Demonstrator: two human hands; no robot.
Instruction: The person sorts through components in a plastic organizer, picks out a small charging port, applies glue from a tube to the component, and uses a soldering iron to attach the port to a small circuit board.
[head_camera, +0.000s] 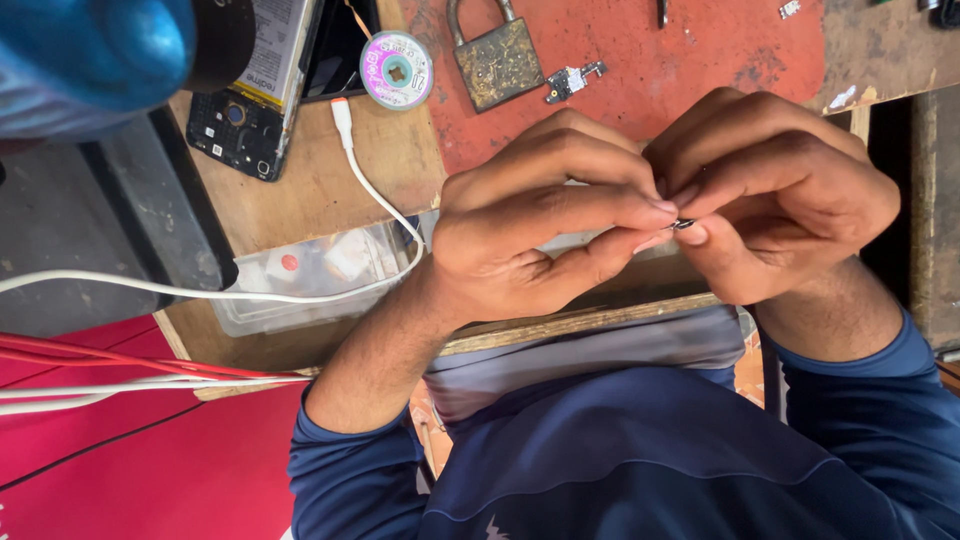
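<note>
My left hand (540, 235) and my right hand (775, 195) meet fingertip to fingertip above the workbench edge. Between the thumbs and forefingers of both hands sits a tiny dark metal part (684, 224), mostly hidden by the fingers. Both hands are closed on it. Dark blue sleeves cover my forearms.
A brass padlock (497, 62), a small round spool (396, 69) and a little circuit piece (573, 80) lie on the red bench top. An opened phone (250, 95), a white cable (370, 190) and a clear plastic box (310, 275) sit left. Red wires (120, 360) run lower left.
</note>
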